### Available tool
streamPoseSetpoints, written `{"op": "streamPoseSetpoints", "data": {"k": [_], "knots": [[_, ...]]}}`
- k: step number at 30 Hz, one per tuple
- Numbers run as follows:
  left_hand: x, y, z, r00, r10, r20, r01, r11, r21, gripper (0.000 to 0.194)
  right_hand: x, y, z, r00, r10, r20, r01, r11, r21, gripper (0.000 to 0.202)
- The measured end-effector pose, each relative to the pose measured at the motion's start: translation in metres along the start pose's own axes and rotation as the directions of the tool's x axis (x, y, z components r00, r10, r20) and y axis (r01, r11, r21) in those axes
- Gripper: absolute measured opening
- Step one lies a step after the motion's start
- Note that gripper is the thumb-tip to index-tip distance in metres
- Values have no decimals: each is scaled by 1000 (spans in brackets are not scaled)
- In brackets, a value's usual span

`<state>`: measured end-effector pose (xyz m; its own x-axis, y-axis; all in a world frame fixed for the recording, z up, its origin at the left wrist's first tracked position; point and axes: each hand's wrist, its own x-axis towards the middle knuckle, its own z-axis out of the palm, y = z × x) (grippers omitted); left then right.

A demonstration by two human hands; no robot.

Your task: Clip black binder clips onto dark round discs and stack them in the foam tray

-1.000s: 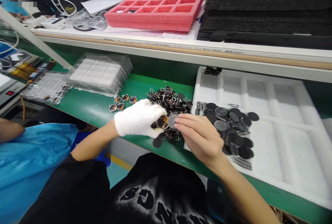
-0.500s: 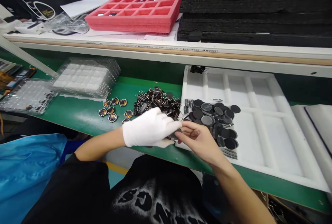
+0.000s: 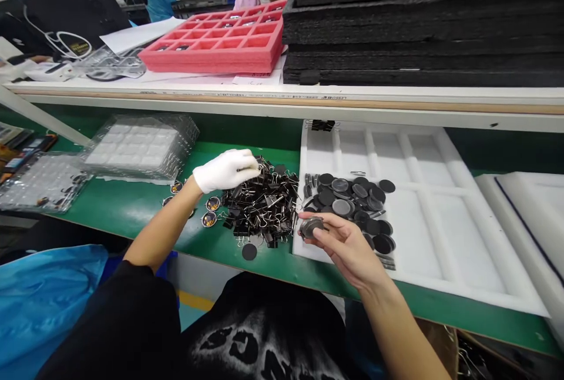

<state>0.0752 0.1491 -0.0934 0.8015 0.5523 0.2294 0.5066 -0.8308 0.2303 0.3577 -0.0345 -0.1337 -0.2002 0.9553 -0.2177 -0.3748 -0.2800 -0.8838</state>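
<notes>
My left hand (image 3: 228, 171), in a white glove, is at the upper left edge of a heap of black binder clips (image 3: 267, 204). Its fingers are pinched together; a thin bit of metal shows among them, but what they hold is unclear. My bare right hand (image 3: 346, 245) grips a round black disc (image 3: 312, 227) with a shiny rim, between thumb and fingers, over the near left corner of the white tray (image 3: 476, 251). Many similar discs (image 3: 341, 208) lie piled in that tray. One flat black disc (image 3: 249, 252) rests on the green table in front of the clips.
Left of the clips lie round pieces with orange-and-black faces (image 3: 209, 219). Farther left are stacked clear plastic trays (image 3: 141, 145). A shelf edge (image 3: 264, 107) crosses above the table, bearing a pink foam tray (image 3: 211, 63) and black foam sheets (image 3: 418, 33). Two people are beyond.
My left hand has left my right hand and moved up and left to the clip heap. My right hand stays near the tray corner, keeping the disc. The view has tilted up slightly.
</notes>
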Motion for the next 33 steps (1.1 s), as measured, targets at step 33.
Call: {"op": "streamPoseSetpoints", "data": {"k": [33], "knots": [[-21,57,-1,971,-190,147,236,870,-433,37,48,-49,25,902,-14,432,286,768,-573,14]]}}
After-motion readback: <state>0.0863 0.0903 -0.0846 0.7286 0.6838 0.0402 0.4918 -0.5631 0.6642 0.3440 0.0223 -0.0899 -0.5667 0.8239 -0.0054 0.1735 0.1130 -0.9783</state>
